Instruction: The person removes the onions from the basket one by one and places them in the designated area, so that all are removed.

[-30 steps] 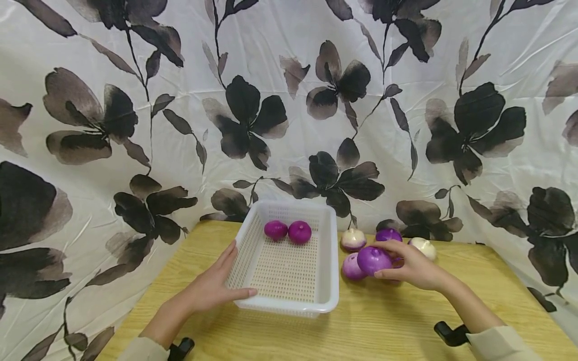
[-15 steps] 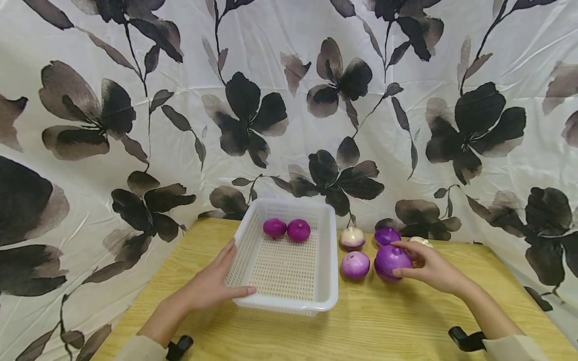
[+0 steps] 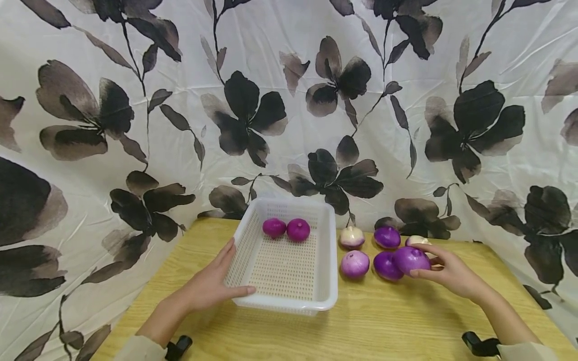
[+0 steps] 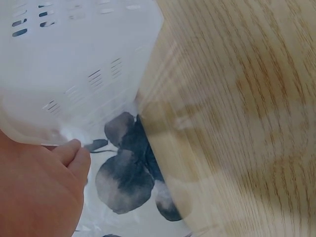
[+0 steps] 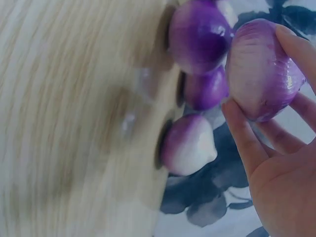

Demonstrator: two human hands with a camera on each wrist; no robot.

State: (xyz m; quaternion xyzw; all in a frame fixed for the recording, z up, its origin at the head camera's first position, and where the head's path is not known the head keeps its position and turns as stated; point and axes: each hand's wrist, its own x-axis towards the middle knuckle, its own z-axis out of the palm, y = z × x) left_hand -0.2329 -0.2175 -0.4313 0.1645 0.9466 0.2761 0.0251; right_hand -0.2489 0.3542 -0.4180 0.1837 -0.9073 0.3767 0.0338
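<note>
In the head view a white plastic basket [image 3: 284, 301] holds two magenta onions, one at left [image 3: 274, 227] and one at right [image 3: 298, 229]. My left hand [image 3: 209, 283] holds its near-left corner, thumb over the front rim, fingers along the left side. A purple onion [image 3: 412, 260] is pinched between the thumb and fingers of my right hand [image 3: 451, 271]. It partly covers a darker purple onion [image 3: 387, 266] on the table. The right wrist view shows the held onion [image 5: 261, 69] clear of the table, fingertips round its side.
Beside the basket lie a pale purple onion [image 3: 354, 264], a white-and-purple onion [image 3: 351, 237], another purple onion [image 3: 387, 237] and a whitish onion [image 3: 416, 240], partly hidden. They stand on a wooden table [image 3: 361, 326] before a floral cloth [image 3: 289, 135].
My right hand has moved right with its purple onion, away from the pale one, uncovering the darker purple onion. The left hand and basket stay put.
</note>
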